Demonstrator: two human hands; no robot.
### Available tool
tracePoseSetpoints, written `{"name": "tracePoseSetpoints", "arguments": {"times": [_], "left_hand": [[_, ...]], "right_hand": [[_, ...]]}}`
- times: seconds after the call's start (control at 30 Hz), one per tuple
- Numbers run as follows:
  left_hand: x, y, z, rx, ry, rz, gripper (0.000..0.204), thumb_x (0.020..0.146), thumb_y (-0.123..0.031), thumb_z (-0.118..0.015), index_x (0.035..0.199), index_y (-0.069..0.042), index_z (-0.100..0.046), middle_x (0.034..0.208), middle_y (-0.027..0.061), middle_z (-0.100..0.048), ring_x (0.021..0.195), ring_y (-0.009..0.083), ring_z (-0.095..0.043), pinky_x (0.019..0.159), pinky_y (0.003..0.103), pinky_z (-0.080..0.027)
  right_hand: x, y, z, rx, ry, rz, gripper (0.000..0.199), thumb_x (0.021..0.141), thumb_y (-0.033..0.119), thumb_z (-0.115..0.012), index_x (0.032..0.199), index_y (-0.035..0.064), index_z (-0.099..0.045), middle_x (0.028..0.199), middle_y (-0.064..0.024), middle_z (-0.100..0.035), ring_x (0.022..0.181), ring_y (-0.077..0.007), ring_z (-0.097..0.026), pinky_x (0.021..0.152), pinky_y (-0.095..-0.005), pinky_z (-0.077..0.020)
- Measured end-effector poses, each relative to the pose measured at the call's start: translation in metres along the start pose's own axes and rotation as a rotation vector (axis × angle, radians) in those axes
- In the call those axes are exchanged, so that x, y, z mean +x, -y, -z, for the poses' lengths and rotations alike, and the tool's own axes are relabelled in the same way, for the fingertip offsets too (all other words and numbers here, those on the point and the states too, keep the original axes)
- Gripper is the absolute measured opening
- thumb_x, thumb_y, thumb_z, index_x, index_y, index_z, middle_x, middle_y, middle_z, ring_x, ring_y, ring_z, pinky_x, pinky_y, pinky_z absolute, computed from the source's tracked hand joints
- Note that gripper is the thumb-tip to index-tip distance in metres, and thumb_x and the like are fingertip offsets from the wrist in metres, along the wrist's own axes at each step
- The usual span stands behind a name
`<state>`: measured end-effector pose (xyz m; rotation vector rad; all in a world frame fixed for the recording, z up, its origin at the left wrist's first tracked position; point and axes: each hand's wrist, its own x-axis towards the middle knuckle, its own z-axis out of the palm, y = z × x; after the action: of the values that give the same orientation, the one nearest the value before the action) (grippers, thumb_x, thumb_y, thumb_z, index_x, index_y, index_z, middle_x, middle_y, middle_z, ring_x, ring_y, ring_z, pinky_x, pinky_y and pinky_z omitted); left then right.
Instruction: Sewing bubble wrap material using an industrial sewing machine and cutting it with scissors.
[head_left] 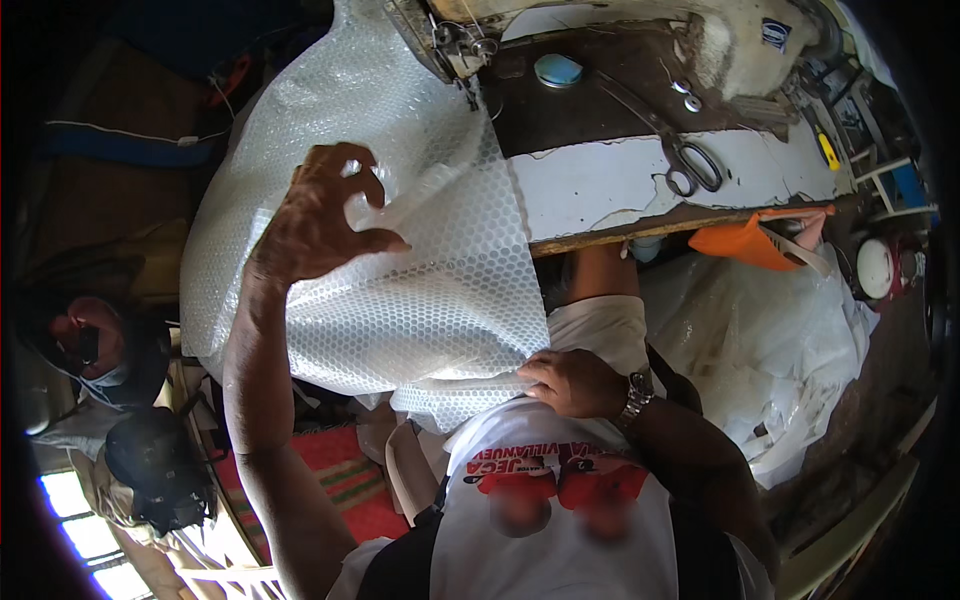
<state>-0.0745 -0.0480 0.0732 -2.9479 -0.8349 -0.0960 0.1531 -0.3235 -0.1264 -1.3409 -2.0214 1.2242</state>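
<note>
A large sheet of clear bubble wrap (450, 290) spreads over the left of the work table and droops onto my lap. Its right edge runs up close to the needle end of a sewing machine (465, 55). Above the sheet is my left hand (325, 215), thumb and fingers curved apart with nothing between them. Down by my lap, my right hand (578, 383) grips the folded near edge of the sheet between thumb and fingers. A metal watch (636, 397) is on that wrist.
Large scissors (665, 135) lie on the white, chipped tabletop (590, 185). Behind them are a round blue tin (558, 70) and small bobbins (688, 95). An orange pouch (735, 243) hangs at the table's front edge, with crumpled plastic sheeting (740, 345) below. Dark bags (160, 465) sit at left.
</note>
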Motion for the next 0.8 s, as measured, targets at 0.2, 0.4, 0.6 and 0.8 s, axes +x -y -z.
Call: {"name": "tracePoseSetpoints", "arguments": {"times": [0.2, 0.4, 0.6, 0.8], "left_hand": [[-0.017, 0.067, -0.021, -0.426, 0.21, 0.62, 0.117, 0.061, -0.071, -0.088, 0.149, -0.005, -0.048, 0.138, 0.0209, -0.062, 0.12, 0.0371, -0.066, 0.098, 0.047, -0.056], [-0.044, 0.009, -0.005, -0.393, 0.041, 0.698, 0.067, 0.076, -0.04, -0.091, 0.124, -0.001, -0.066, 0.107, 0.0188, -0.074, 0.096, 0.033, -0.073, 0.085, 0.041, -0.058], [-0.057, -0.089, 0.034, -0.481, 0.006, 0.021, 0.026, 0.058, -0.007, -0.084, 0.072, -0.006, -0.063, 0.144, 0.0146, -0.059, 0.136, 0.0333, -0.054, 0.109, 0.045, -0.049], [-0.052, -0.122, 0.01, -0.482, 0.265, -0.214, 0.022, 0.067, -0.008, -0.075, 0.08, 0.001, -0.059, 0.138, 0.0179, -0.061, 0.133, 0.0338, -0.059, 0.104, 0.044, -0.056]], "right_hand": [[-0.006, 0.013, 0.018, -0.041, 0.051, -0.004, 0.034, 0.094, 0.025, -0.066, 0.122, 0.0048, -0.068, 0.12, -0.0142, -0.07, 0.105, -0.0341, -0.069, 0.09, -0.0427, -0.0565], [-0.009, 0.011, 0.019, -0.103, 0.119, -0.028, 0.032, 0.094, 0.023, -0.066, 0.12, 0.0045, -0.065, 0.121, -0.0134, -0.069, 0.105, -0.0325, -0.07, 0.088, -0.0419, -0.0572], [-0.008, 0.008, 0.019, -0.152, 0.106, 0.002, 0.029, 0.093, 0.021, -0.066, 0.117, 0.0041, -0.065, 0.118, -0.0126, -0.069, 0.104, -0.032, -0.07, 0.086, -0.0422, -0.0573], [-0.008, 0.018, 0.033, -0.151, 0.104, 0.029, 0.025, 0.094, 0.018, -0.066, 0.116, 0.0065, -0.067, 0.114, -0.0104, -0.071, 0.101, -0.0315, -0.07, 0.087, -0.0408, -0.0576]]}}
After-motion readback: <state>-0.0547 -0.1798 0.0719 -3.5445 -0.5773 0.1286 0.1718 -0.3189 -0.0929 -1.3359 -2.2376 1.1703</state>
